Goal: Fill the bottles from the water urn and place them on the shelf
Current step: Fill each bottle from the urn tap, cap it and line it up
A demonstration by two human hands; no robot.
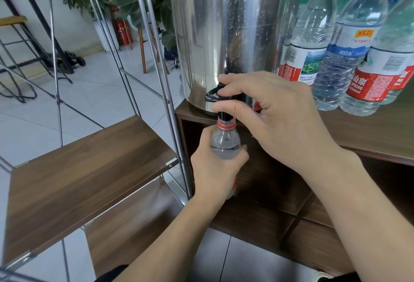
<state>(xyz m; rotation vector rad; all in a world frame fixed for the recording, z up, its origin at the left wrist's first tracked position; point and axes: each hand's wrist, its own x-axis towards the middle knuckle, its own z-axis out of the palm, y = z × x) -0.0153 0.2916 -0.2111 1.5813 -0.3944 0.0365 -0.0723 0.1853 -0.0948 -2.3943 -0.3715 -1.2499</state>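
A tall steel water urn [226, 24] stands on a wooden counter [369, 134]. Its black tap [215, 97] juts out at the bottom front. My right hand [275, 120] grips the tap lever with curled fingers. Directly under the spout my left hand [215, 169] holds a clear plastic bottle [225, 143] upright by its body. The bottle has a red neck ring and no cap, and water fills it almost to the shoulder. Most of its lower part is hidden by my fingers.
Several capped water bottles [349, 57] stand on the counter right of the urn. A metal-framed shelf unit with wooden boards [85, 169] stands to the left, its middle board bare. Stools, a plant and a fire extinguisher are on the tiled floor behind.
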